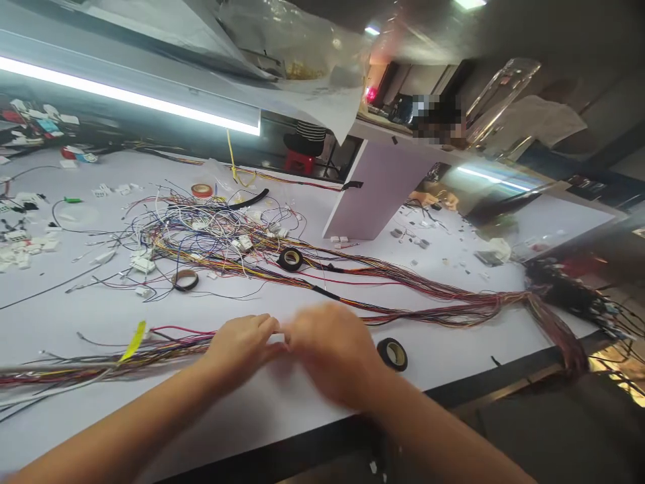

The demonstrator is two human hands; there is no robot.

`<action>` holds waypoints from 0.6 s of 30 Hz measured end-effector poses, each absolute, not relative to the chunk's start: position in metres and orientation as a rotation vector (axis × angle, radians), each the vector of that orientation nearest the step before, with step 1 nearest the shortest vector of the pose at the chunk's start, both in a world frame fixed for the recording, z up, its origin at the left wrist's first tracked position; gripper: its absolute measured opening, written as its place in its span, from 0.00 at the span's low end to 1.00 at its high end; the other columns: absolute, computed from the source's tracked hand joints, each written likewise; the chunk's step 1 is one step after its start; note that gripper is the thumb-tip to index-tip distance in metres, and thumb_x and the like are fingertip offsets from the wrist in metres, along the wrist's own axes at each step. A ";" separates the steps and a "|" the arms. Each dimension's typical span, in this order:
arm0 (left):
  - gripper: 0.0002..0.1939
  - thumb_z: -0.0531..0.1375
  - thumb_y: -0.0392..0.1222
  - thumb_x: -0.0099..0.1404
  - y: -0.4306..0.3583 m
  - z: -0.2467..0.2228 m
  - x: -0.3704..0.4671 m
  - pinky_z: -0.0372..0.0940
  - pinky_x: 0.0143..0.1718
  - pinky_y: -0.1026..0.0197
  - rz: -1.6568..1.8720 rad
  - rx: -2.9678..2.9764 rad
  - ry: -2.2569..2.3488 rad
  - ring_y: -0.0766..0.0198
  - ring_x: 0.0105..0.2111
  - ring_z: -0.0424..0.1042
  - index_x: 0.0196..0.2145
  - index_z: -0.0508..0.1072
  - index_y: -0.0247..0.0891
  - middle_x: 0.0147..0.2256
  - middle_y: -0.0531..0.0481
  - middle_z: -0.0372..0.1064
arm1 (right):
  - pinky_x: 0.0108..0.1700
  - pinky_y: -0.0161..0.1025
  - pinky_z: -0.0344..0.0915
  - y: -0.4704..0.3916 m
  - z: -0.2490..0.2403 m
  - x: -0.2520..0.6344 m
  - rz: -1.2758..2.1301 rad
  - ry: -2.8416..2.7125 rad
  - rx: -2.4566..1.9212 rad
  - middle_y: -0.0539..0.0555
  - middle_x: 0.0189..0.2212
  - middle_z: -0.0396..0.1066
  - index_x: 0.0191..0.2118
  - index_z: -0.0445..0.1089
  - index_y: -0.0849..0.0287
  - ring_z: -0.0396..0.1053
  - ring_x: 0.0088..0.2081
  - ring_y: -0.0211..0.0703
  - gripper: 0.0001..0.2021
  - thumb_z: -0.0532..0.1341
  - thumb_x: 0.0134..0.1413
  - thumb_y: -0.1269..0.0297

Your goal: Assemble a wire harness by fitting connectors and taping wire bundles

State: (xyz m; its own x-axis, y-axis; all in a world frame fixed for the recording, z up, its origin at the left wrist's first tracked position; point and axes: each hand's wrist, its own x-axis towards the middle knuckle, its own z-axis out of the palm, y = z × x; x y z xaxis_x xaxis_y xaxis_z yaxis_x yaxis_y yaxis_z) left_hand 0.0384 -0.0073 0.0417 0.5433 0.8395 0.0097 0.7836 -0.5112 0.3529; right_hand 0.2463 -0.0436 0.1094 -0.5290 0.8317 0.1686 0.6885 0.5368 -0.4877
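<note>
Near the front of the table my left hand (242, 344) is closed, its thumb and fingertips pinched together. Right up against it, my right hand (330, 349) is curled closed and smeared by motion. A tiny pale piece shows between the fingertips, too small to name. A wire bundle (171, 351) with a yellow tag (134, 341) runs from the left up to my left hand; whether the fingers grip it is hidden. Beside my right wrist lies a roll of black tape (392, 354). Behind both hands stretches a long wiring harness (373, 310) with black-taped sections.
Loose wires and white connectors (144, 261) are heaped at the back, with more black tape (290, 259) and a red-and-white roll (201, 191). A white divider panel (375, 195) stands behind. Past it, another person's hands (436, 199) show. Harness wires hang over the table's right edge.
</note>
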 end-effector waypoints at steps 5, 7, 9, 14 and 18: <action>0.12 0.49 0.40 0.71 -0.019 0.037 0.030 0.60 0.32 0.57 0.534 2.876 1.146 0.60 0.30 0.70 0.40 0.72 0.41 0.31 0.49 0.71 | 0.37 0.40 0.67 0.020 0.101 0.250 1.335 -2.171 -1.498 0.52 0.23 0.76 0.58 0.63 0.62 0.72 0.33 0.44 0.22 0.53 0.62 0.56; 0.12 0.49 0.38 0.71 -0.023 0.034 0.026 0.60 0.33 0.58 0.580 2.930 1.079 0.60 0.31 0.69 0.44 0.71 0.42 0.32 0.49 0.72 | 0.33 0.35 0.66 0.025 0.096 0.249 1.508 -2.119 -1.416 0.49 0.22 0.75 0.55 0.65 0.62 0.71 0.29 0.39 0.20 0.57 0.58 0.60; 0.13 0.48 0.39 0.71 -0.025 0.031 0.023 0.60 0.33 0.58 0.567 2.896 1.065 0.60 0.32 0.70 0.46 0.70 0.41 0.35 0.48 0.73 | 0.32 0.34 0.66 0.022 0.094 0.247 1.549 -2.018 -1.380 0.49 0.27 0.76 0.55 0.63 0.62 0.70 0.29 0.37 0.21 0.58 0.55 0.64; 0.17 0.46 0.46 0.71 -0.010 0.035 0.027 0.59 0.34 0.58 0.384 2.328 1.219 0.58 0.34 0.71 0.39 0.73 0.40 0.34 0.47 0.74 | 0.39 0.38 0.66 -0.009 0.089 0.230 1.150 -1.856 -1.404 0.49 0.31 0.73 0.50 0.64 0.55 0.70 0.33 0.40 0.14 0.58 0.57 0.63; 0.21 0.49 0.56 0.66 0.016 0.047 0.030 0.55 0.26 0.62 0.257 1.646 1.111 0.65 0.23 0.63 0.30 0.71 0.37 0.25 0.53 0.66 | 0.41 0.42 0.68 -0.062 0.053 0.211 0.286 -2.221 -1.073 0.52 0.35 0.75 0.48 0.67 0.49 0.72 0.38 0.45 0.12 0.55 0.61 0.69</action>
